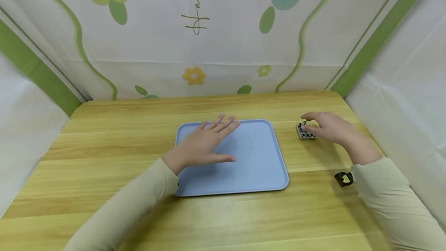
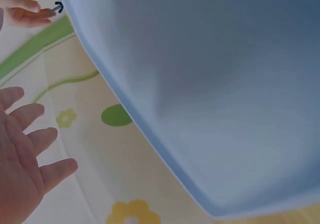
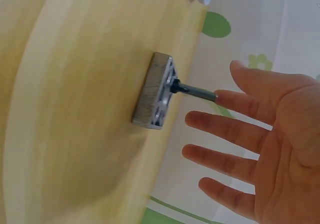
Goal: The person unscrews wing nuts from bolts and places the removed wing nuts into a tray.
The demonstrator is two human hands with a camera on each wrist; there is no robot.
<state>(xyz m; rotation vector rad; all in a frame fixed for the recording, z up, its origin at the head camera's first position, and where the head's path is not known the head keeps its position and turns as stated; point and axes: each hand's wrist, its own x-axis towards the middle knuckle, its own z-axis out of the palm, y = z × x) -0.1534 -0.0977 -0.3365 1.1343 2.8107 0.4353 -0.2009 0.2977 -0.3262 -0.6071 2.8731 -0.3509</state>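
Observation:
In the head view my left hand [image 1: 200, 146] hovers palm down above a light blue tray [image 1: 258, 158], fingers spread and holding nothing. The left wrist view shows the same hand [image 2: 22, 154] with the tray's rim beyond it. To the right of the tray, a small grey metal block [image 1: 306, 136] with round holes sits on the table. A thin grey rod [image 3: 197, 91] with a black collar stands up from the block. My right hand [image 3: 280, 129] is beside the rod, fingers extended and thumb apart. Its index fingertip meets the rod's free end in view; whether they touch I cannot tell.
A wooden table [image 1: 104, 158] lies under everything. Beside the right sleeve is a small black piece [image 1: 344, 179] with a yellow mark, partly covered by the cuff. A white cloth [image 1: 226, 42] with flowers and green borders hangs behind the table; white sheets flank both sides.

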